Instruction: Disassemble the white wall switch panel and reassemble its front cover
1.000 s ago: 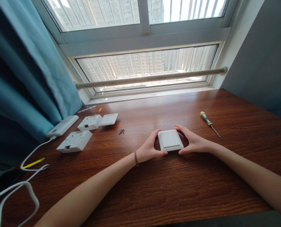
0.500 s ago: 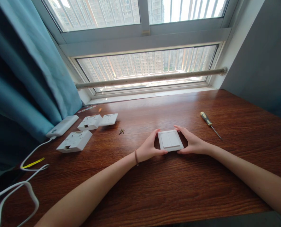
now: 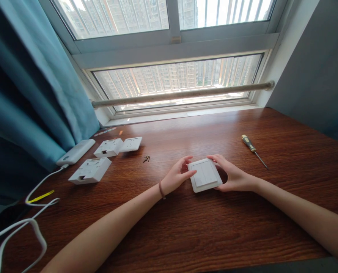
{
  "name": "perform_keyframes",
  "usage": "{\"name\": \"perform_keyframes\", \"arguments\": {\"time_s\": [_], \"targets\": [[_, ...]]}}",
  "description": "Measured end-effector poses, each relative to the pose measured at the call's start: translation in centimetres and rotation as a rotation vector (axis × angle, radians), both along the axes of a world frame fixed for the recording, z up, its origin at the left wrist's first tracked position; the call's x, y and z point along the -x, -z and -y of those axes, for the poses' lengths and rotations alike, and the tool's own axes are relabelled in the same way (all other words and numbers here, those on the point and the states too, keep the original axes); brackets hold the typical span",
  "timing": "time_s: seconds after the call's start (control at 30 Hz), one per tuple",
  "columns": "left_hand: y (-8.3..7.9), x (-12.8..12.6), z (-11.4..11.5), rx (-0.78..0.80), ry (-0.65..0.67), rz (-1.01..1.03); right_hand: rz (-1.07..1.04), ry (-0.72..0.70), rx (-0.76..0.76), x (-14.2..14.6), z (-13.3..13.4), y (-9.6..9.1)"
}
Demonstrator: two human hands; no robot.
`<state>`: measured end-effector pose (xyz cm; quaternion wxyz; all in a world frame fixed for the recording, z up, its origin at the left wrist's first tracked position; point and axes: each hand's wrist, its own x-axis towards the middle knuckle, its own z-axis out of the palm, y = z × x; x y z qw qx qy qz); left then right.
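A white wall switch (image 3: 205, 175) with wide rocker keys is held tilted over the brown table (image 3: 169, 227), its face turned up towards me. On its left edge my left hand (image 3: 178, 175) grips it, the thumb lying on the front and the fingers behind the upper corner. My right hand (image 3: 231, 174) clasps the right side, fingers at the top edge and thumb at the lower corner. The underside of the switch is hidden. Farther right lies a screwdriver (image 3: 249, 144) with a grey and cream handle. Several small screws (image 3: 146, 159) rest to the left of my left hand.
Two white mounting boxes (image 3: 90, 170) stand at the left, with a white socket panel (image 3: 131, 144) leaning by the rear one. Behind them are a white power bank (image 3: 76, 151), its white cable (image 3: 40, 204) and a yellow strip (image 3: 41, 196). A blue curtain (image 3: 43, 76) hangs beside the window.
The switch has been lifted and tilted, coming slightly nearer to me. My left thumb has moved from its lower edge onto its face. The other things stay in place.
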<state>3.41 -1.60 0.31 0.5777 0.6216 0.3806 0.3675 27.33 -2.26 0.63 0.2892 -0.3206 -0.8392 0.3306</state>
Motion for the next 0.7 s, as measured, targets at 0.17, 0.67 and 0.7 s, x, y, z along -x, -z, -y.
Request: {"name": "perform_keyframes", "arguments": {"time_s": [0.17,0.67,0.7], "targets": [[-1.8,0.1,0.5,0.319,0.102,0.119,-0.1,-0.107,0.179,0.4,1.2,-1.0],[-1.8,0.3,0.9,0.596,0.293,0.319,-0.462,-0.281,0.758,0.4,0.9,-1.4],[-1.8,0.3,0.8,0.589,0.266,0.351,-0.508,-0.226,0.79,0.5,0.8,-1.5]]}}
